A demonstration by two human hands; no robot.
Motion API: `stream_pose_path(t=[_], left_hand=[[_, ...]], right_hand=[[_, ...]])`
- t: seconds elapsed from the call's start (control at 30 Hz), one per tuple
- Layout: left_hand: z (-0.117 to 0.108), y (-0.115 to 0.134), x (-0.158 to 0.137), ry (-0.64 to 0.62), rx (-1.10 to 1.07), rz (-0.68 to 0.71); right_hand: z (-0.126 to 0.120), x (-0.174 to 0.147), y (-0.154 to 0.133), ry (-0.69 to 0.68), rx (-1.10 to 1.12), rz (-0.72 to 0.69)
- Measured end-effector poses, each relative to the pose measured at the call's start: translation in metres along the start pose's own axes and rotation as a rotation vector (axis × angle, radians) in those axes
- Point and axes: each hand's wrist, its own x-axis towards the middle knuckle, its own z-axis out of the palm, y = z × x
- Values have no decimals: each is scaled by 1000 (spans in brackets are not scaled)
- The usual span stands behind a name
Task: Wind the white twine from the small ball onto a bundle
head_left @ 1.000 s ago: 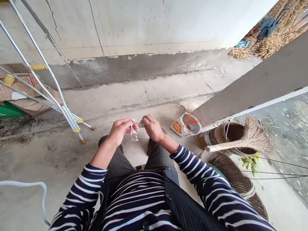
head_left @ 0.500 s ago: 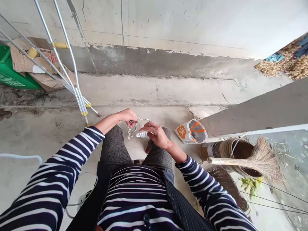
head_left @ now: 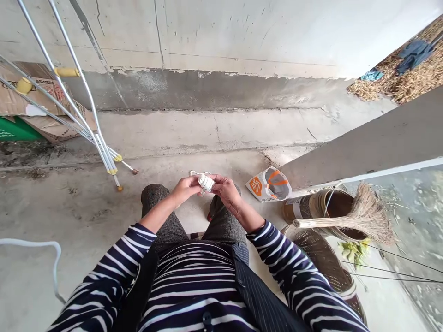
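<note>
White cord bundle, held above the floor and framed between your knees, lies directly between your left hand and right hand, neither nearer, each grip pinching an opposite side, its long axis too small to judge.
</note>
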Motion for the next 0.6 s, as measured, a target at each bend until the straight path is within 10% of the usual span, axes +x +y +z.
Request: stream_pose_path(t=[0.23,0.6], left_hand=[[12,-8,1,173,246,20],[-8,-12,3,88,185,47]], right_hand=[[9,-1,-9,-6,-63,-89],[-11,-5,-29,-10,130,84]])
